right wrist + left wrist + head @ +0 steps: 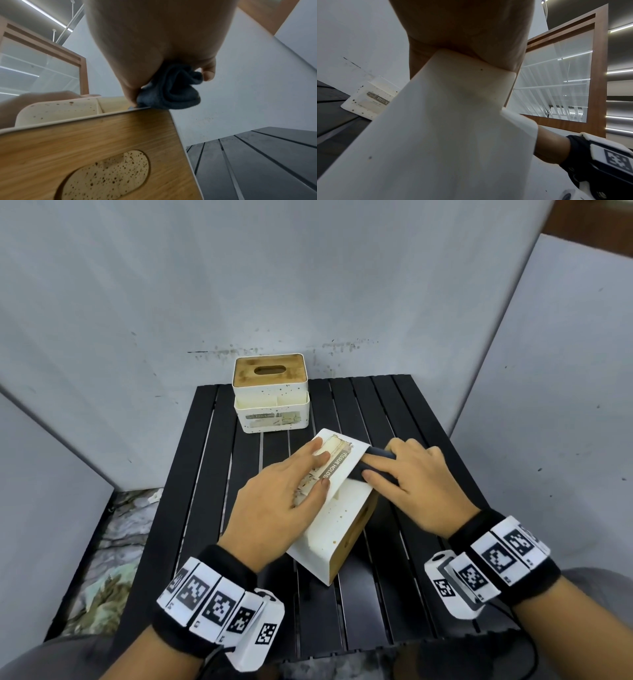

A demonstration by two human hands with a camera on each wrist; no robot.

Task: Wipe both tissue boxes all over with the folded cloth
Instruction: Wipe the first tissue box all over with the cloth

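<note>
Nearest me are my wrists with their marker bands, low over the near edge of the black slatted table (394, 594). My left hand (274, 505) lies flat, fingers straight, on the upturned white face of the near tissue box (337, 529), which is tipped on its side with its wooden lid (102, 148) turned toward my right. My right hand (411, 481) holds the dark folded cloth (376, 455) bunched under its fingers and presses it on the box's far right edge, beside the printed label. In the right wrist view the cloth (171, 86) sits right at the rim above the lid. The second tissue box (272, 398) stands upright at the table's far edge, well apart from my hands. Bare slats lie open to the left and right of the near box, and grey panels (308, 285) close in behind and at both sides.
</note>
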